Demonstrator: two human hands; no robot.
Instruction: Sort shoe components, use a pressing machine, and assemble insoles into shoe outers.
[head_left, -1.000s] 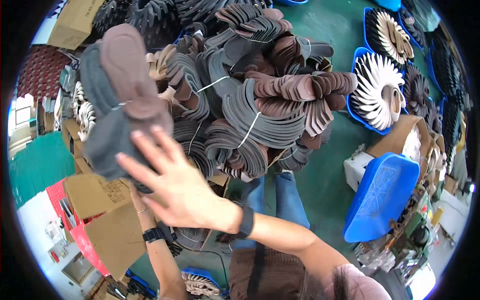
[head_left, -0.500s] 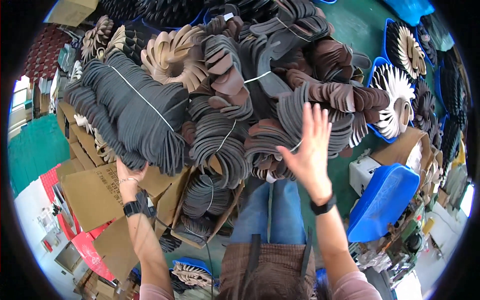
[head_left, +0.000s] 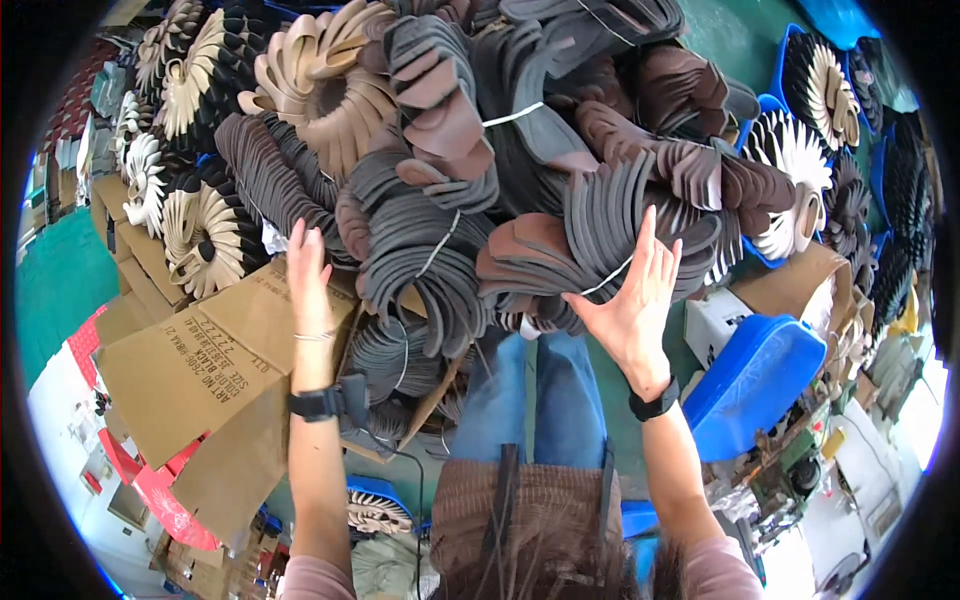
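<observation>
Right hand (head_left: 635, 305) was wide open, thumb spread well apart from the fingers, up against or just over a tied bundle of grey and brown insoles (head_left: 605, 215); couldn't tell if it actually touched. Left hand (head_left: 312, 285) was open too, seen nearly edge-on with fingers stretched out, just beside the near end of a long stack of dark insoles (head_left: 265, 170). So yeah, the grey-and-brown bundle sat at the near right of a big heap, white tie (head_left: 610, 278) around it. Between the hands was another tied grey bundle (head_left: 420, 265), fanned into a curve. Beyond that lay a ring of tan insoles (head_left: 335, 115). Cardboard flaps (head_left: 195, 355) stuck out by the left forearm, and a blue plastic tub (head_left: 755, 385) stood tilted off to the right.
</observation>
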